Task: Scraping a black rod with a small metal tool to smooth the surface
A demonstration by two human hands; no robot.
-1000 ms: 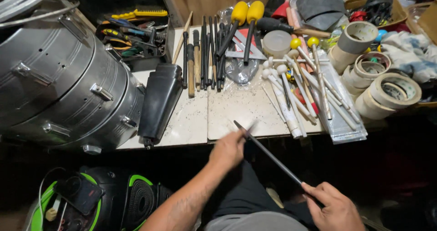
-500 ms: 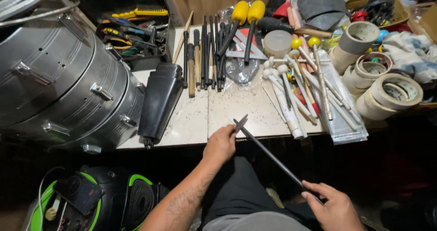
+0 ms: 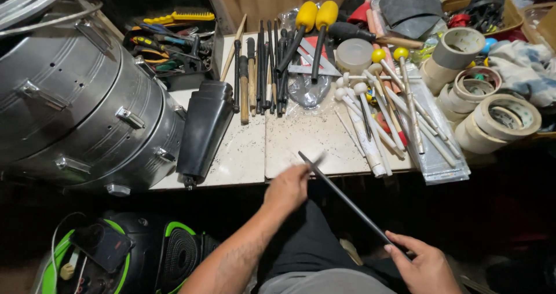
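Rod: long thin dark metal rod (image 3: pixel 347 201), slanting from the near right up to the near edge of the speckled pale surface (image 3: pixel 301 137); far tip blurred, just over that edge.
Right hand: right hand (image 3: pixel 423 265) at the near right, fingers (image 3: pixel 399 245) closed around the rod's near end.
Left hand: left hand (image 3: pixel 288 187) at the rod's far end, just at the surface's near edge; fingers curled in at the tip, though blur hides whether they pinch the rod or something small against it.
Centre of surface: row of dark sticks and wooden-handled tools (image 3: pixel 260 68) lying side by side, far of the left hand; two yellow-headed mallets (image 3: pixel 315 16) across them.
Right of surface: fan of white-headed and yellow-headed mallets (image 3: pixel 382 108) on a clear plastic sleeve (image 3: pixel 440 155); stacked rolls of beige tape (image 3: pixel 492 114) beyond.
Left of surface: black oblong cowbell (image 3: pixel 202 129) lying lengthwise, beside a large silver metal drum shell (image 3: pixel 81 108) on its side.
Near left: black and green speaker (image 3: pixel 168 253), below the surface.
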